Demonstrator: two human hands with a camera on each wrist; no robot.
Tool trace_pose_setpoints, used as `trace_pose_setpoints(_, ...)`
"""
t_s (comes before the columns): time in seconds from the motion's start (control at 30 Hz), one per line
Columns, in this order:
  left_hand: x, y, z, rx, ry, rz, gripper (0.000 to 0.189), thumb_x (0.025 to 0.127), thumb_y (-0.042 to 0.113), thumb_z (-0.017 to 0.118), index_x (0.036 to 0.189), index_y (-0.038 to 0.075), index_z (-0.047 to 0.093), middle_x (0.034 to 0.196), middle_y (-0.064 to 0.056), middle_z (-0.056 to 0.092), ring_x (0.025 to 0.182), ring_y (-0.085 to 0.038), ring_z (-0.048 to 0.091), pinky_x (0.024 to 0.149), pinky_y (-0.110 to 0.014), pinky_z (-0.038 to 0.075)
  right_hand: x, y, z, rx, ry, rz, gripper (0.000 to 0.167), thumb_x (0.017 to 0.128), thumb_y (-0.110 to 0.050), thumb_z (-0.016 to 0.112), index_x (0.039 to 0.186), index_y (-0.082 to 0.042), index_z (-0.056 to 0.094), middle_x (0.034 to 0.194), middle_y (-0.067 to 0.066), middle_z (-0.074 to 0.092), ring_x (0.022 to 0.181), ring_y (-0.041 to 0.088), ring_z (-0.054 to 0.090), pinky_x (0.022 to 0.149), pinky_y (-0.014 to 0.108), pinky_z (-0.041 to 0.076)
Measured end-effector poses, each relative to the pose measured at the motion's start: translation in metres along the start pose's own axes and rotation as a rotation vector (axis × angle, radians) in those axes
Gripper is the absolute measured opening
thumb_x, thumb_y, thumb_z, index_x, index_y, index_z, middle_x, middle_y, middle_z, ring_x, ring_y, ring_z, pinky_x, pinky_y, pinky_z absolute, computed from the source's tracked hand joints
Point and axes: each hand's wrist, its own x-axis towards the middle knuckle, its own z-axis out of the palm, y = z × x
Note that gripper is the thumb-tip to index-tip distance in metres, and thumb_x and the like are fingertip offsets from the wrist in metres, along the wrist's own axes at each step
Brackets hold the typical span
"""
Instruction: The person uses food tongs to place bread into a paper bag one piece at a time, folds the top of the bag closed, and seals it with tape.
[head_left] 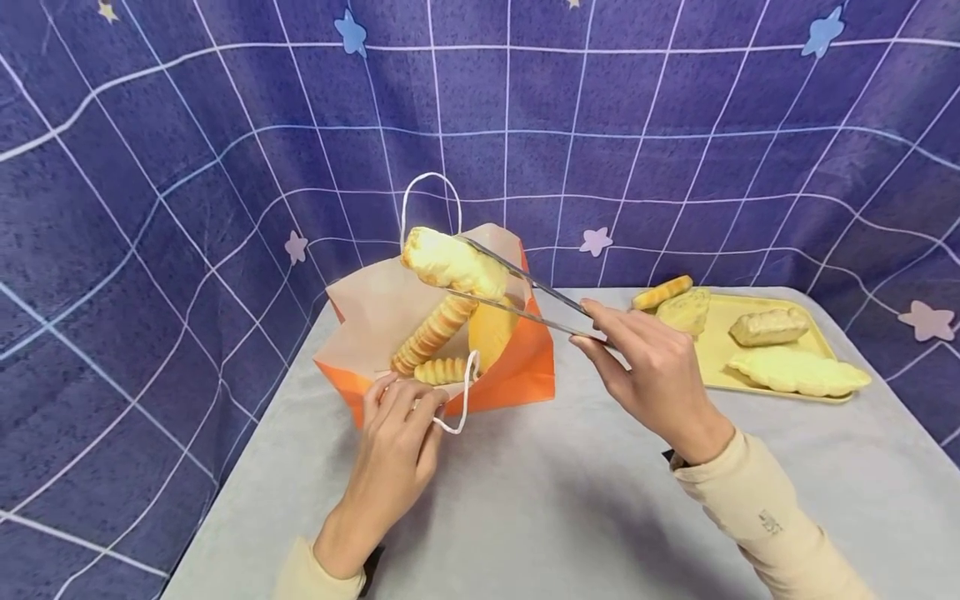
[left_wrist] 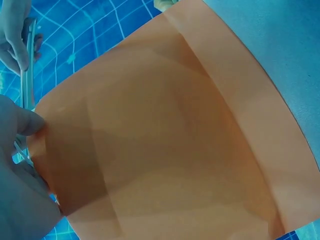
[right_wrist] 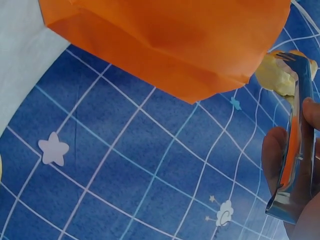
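Note:
My right hand [head_left: 655, 372] grips metal tongs [head_left: 551, 321], whose arms clasp a pale, puffy bread roll [head_left: 456, 265]. The roll hangs over the mouth of an orange paper bag [head_left: 528, 367]. Inside the bag lie a long ridged bread roll [head_left: 433, 335], a shorter ridged one [head_left: 442, 371] and a smooth yellow bread [head_left: 491, 329]. My left hand [head_left: 397, 437] pinches the bag's near rim beside its white cord handle [head_left: 465, 400]. In the left wrist view, the thumb [left_wrist: 30, 121] lies at the bag's edge. The right wrist view shows the tongs [right_wrist: 295, 145] held around the pale roll [right_wrist: 276, 75].
At the right, a yellow tray [head_left: 723, 312] bears several breads, among them a brown loaf [head_left: 768, 327] and a long pale one [head_left: 798, 372]. A grey cloth [head_left: 510, 508] covers the table. Blue grid-patterned curtains [head_left: 540, 150] rise behind and at the sides.

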Motion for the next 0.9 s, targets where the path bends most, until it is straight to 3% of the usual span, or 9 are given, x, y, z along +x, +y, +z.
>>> trace_pose_setpoints(0.37,0.0038,0.0027,0.0017,-0.01,-0.005,0.001,0.023,0.084,0.003,0.051,0.1,0.007,0.067,0.095,-0.004,0.06,0.096,-0.025,0.057,0.104,-0.057,0.031,-0.0015,0.0012,0.0056,0.021,-0.023,0.001,0.038,0.097,-0.034,0.062,0.12,-0.004,0.07,0.088,0.007,0.073,0.069,0.02,0.068,0.057,0.039,0.054)
trace_pose_setpoints(0.9,0.0042,0.0023,0.004,-0.006,-0.019,0.006,0.021,0.084,0.003,0.05,0.099,0.007,0.066,0.094,-0.005,0.059,0.093,-0.026,0.056,0.104,-0.057,0.03,-0.0073,0.0079,0.0053,0.03,-0.016,0.028,0.041,0.097,-0.036,0.062,0.119,-0.003,0.07,0.081,0.005,0.071,0.063,0.016,0.062,0.054,0.035,0.051)
